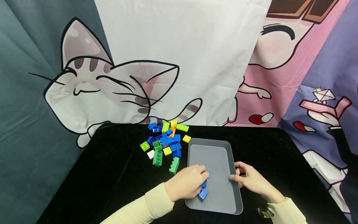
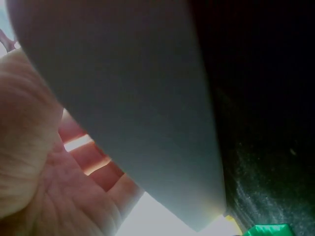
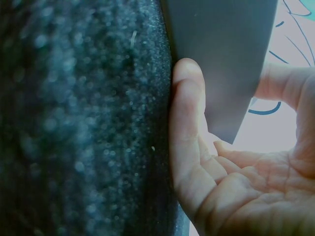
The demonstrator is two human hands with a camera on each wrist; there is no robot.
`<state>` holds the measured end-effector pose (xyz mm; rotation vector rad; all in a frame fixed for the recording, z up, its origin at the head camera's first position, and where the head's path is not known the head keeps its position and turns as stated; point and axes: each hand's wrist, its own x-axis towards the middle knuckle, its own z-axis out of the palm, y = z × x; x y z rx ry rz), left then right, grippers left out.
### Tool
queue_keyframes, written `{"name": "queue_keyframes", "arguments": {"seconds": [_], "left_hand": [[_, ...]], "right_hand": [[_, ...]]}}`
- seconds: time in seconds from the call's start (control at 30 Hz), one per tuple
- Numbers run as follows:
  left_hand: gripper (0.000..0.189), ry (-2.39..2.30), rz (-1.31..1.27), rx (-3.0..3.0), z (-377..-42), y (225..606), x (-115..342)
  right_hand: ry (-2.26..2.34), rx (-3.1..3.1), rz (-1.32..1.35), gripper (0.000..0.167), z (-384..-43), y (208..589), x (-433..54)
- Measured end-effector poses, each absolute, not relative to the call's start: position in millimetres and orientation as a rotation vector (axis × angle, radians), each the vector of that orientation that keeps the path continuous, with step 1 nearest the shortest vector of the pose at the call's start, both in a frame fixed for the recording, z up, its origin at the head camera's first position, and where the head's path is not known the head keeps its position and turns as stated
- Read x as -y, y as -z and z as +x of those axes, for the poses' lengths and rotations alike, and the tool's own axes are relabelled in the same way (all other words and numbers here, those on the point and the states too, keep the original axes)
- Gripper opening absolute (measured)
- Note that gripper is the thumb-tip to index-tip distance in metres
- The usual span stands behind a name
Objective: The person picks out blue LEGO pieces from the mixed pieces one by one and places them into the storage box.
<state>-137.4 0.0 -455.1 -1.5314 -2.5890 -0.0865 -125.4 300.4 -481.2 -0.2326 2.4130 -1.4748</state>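
Note:
A grey tray [image 1: 215,161] lies on the black table. My left hand [image 1: 188,183] reaches over its left wall, fingers curled down, and pinches a blue brick [image 1: 204,184] between fingers and thumb. A second blue brick [image 1: 203,194] sits right beside it on the tray floor. In the left wrist view the tray's side wall [image 2: 133,108] hides the fingertips and bricks. My right hand [image 1: 251,179] grips the tray's right wall, thumb over the rim and fingers outside. From the right wrist, a finger [image 3: 187,108] shows along the outer wall [image 3: 216,59].
Left of the tray lies a loose pile of blue bricks [image 1: 167,141], with green bricks [image 1: 158,157], yellow bricks [image 1: 167,151] and a white brick [image 1: 151,154] around it. A printed cloth [image 1: 179,62] hangs behind the table's back edge.

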Motion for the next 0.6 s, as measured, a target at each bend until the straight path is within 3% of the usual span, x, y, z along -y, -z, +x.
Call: {"name": "queue_keyframes", "arguments": {"seconds": [0.23,0.6], "left_hand": [[0.044,0.104,-1.5,2.537,-138,454,5],[0.047,0.228,-1.378,2.525,-152,447,22]], "right_hand": [[1.464,-2.421,-0.221,0.041,-125,481,-300],[1.485,-2.4,-0.251,0.04,-125,479,-300]]}}
